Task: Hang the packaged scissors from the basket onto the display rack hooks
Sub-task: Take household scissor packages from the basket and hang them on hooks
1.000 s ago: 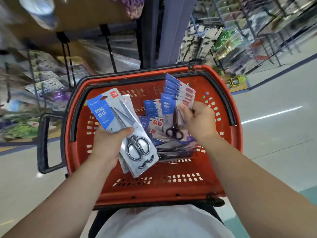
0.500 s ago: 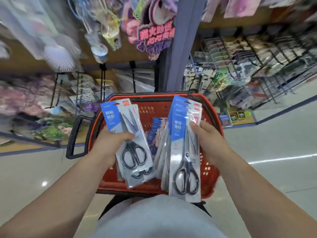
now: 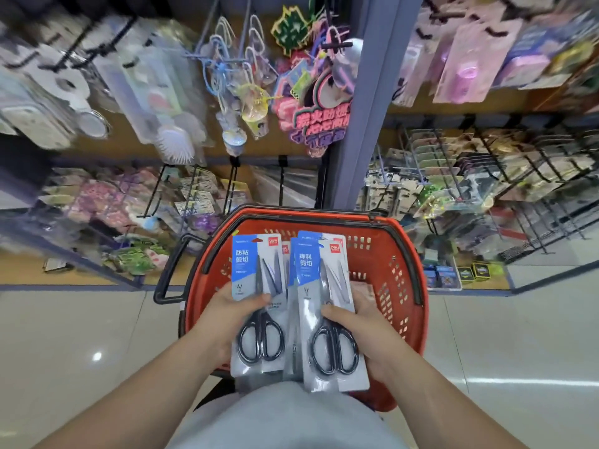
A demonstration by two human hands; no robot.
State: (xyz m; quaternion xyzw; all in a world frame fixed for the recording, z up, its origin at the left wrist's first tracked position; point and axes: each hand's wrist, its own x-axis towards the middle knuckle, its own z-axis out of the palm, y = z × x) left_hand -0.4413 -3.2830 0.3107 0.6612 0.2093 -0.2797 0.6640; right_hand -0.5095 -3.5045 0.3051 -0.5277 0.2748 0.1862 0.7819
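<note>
While both hands are hovering over the basket, each one is gripping its own stack of packaged scissors.

Left fingers (image 3: 264, 299): the thumb is pressing across the front of the left pack (image 3: 257, 304), with the rest of the left hand (image 3: 227, 319) wrapping behind it.

Right fingers (image 3: 335, 315): the thumb is clamping the front of the right pack (image 3: 325, 311) just above the scissor handles, while the right hand (image 3: 366, 332) is closing around its outer edge.

Left pack writing: a blue panel is showing white characters 防粘剪切, and a small red logo square is sitting at the top corner; the finer print is too small to read.

Right pack writing: its blue panel is reading 锋利剪切, again with the red logo square; more packs are fanning out behind it.

Scissors: black-handled pairs are showing through each grey card, blades pointing away from the person.

Pack positions: the two are standing nearly upright, just beside each other, above the near half of the basket.

Basket (image 3: 400, 286): red perforated plastic with a black handle is resting in front of the person's grey shirt (image 3: 285, 419).

Display rack (image 3: 486, 176): wire hooks are carrying blurred goods beyond the basket, well apart from both packs.

Sign (image 3: 319, 124): a pink hanging cut-out is bearing large characters, too blurred to read surely.
</note>
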